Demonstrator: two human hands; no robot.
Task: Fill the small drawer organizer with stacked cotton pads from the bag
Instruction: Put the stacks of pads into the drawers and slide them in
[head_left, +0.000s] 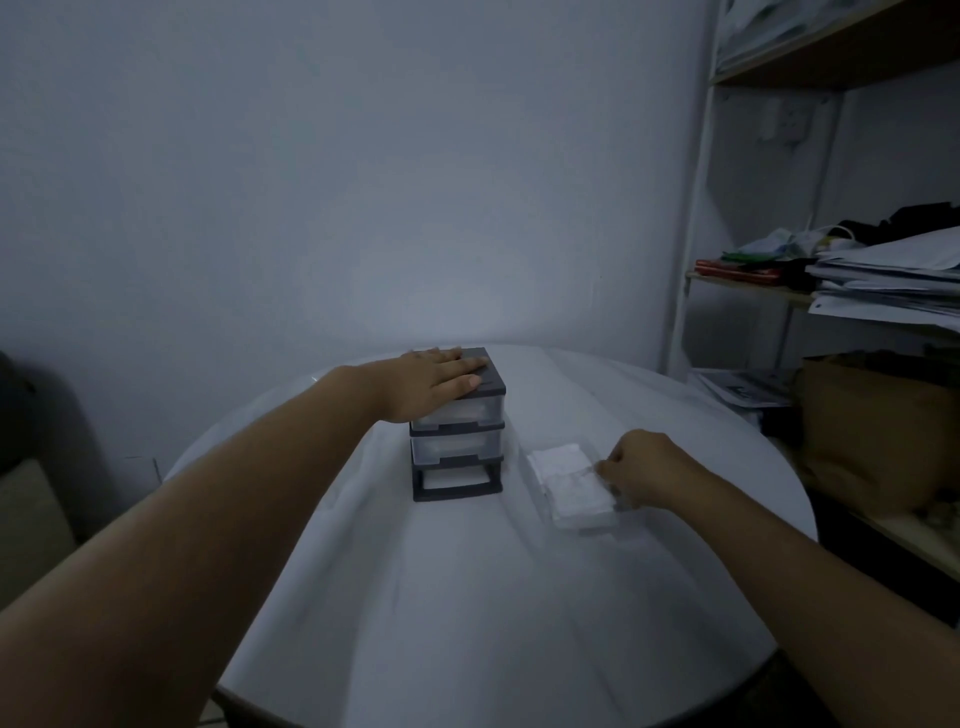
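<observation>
White cloth: covers the round table (467, 597) nearest me; it lies smooth and bare in the foreground; both of my forearms reach out over it.
Right hand: my right hand (641, 470) sits to the right of centre; its fingers are curled and pinched on the near right edge of the clear drawer (582, 493); whether the grip is firm I cannot tell in this dim light.
Clear drawer: it lies on the table, out of the organizer and just to its right; white cotton pads (566, 475) fill it in what look like two stacks side by side.
Organizer: the small drawer organizer (457, 441) stands upright near the middle of the table, dark grey frame with three levels; the top two clear drawers are in place and look pale inside, contents unclear; the bottom slot is open and empty.
Left hand: my left hand (434, 379) rests flat on the organizer's lid; fingers are stretched out and together, gripping nothing.
Bag: I cannot make it out.
Shelves: a shelving unit (831, 286) stands at the far right, holding stacked papers (893, 291) and dark clutter.
Wall: plain and pale behind the table.
</observation>
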